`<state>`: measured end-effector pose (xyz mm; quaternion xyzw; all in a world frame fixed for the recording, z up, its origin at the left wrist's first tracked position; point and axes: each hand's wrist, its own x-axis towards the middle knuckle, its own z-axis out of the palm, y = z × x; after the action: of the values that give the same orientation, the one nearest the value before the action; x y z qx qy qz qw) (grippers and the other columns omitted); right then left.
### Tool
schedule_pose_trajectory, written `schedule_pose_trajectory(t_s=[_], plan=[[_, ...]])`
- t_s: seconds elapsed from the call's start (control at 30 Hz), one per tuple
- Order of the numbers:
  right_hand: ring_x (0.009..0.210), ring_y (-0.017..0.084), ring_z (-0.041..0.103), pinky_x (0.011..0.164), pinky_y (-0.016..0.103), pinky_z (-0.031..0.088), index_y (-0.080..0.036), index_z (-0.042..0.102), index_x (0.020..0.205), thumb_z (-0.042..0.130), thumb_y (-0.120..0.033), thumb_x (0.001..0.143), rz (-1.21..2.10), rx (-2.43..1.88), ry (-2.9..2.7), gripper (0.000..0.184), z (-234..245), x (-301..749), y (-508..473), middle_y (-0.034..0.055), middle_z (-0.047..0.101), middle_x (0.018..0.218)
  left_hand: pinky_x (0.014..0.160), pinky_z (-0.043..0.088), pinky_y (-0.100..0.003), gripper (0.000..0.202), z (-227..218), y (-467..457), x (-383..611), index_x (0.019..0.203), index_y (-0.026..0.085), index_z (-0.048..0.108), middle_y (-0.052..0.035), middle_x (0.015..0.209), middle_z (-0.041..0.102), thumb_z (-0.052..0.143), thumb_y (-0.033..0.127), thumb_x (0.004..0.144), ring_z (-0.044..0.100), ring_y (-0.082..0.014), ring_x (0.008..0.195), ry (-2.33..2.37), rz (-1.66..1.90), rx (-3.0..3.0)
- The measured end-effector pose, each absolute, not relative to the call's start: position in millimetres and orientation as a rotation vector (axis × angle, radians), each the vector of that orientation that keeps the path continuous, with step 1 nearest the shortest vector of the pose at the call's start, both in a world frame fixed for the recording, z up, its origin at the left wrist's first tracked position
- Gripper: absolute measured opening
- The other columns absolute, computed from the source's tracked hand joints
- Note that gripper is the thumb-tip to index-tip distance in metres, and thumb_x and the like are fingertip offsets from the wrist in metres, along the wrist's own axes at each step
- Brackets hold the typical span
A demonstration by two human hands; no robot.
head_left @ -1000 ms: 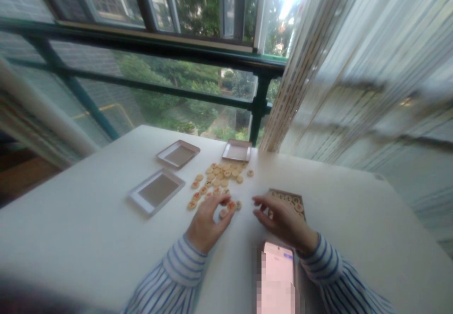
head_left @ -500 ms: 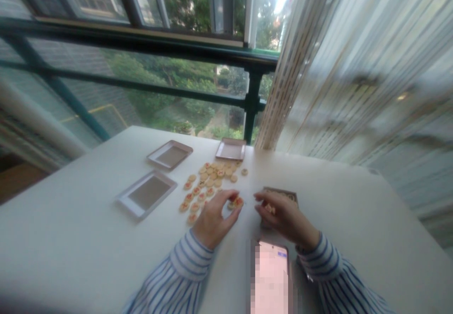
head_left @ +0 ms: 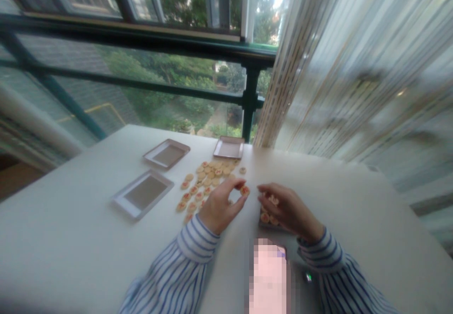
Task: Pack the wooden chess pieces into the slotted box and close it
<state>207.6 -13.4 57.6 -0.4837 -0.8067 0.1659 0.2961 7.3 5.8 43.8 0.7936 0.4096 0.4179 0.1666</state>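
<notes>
My left hand [head_left: 220, 206] is raised a little off the white table [head_left: 71, 238] and pinches a round wooden piece with red marking [head_left: 244, 190] between thumb and fingers. My right hand [head_left: 287, 209] hovers over a small brown tray [head_left: 266, 219] that holds several such pieces; its fingers are curled together, and what they hold, if anything, is hidden. A scatter of several round wooden pieces [head_left: 207, 179] lies on the table beyond my left hand.
Three shallow trays stand on the table: one at the left [head_left: 142, 194], one further back [head_left: 166, 153], one by the window [head_left: 229, 147]. A phone [head_left: 268, 276] lies near the front edge between my sleeves. A striped curtain [head_left: 354, 68] hangs at the right.
My left hand has lifted one piece off the table and carried it right, toward the right hand. The right hand has stayed over the brown tray, now covering more of it.
</notes>
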Motion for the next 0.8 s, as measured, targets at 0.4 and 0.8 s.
schedule_pose_trajectory(t_s=[0.4,0.8], plan=[[0.075,0.014,0.061,0.07,0.026,0.049,-0.018,0.059,0.103,0.054,-0.026,0.082,0.395,-1.278,-2.06,0.023,77,216,1,0.0048,0.065,0.089,0.081,0.049,-0.029,0.031,58,25,21,0.106,0.016,0.055,-0.005,0.095,0.064,0.06,0.019,0.076,0.06,-0.0148,0.087,1.097,1.18,2.265],[0.073,0.013,0.061,0.065,0.024,0.05,-0.019,0.061,0.102,0.054,-0.024,0.081,0.363,-1.278,-1.991,0.023,71,227,10,0.0046,0.066,0.088,0.081,0.049,-0.029,0.029,64,46,42,0.104,0.015,0.058,-0.0063,0.094,0.065,0.058,0.028,0.078,0.062,-0.0155,0.086,0.979,1.136,2.233]])
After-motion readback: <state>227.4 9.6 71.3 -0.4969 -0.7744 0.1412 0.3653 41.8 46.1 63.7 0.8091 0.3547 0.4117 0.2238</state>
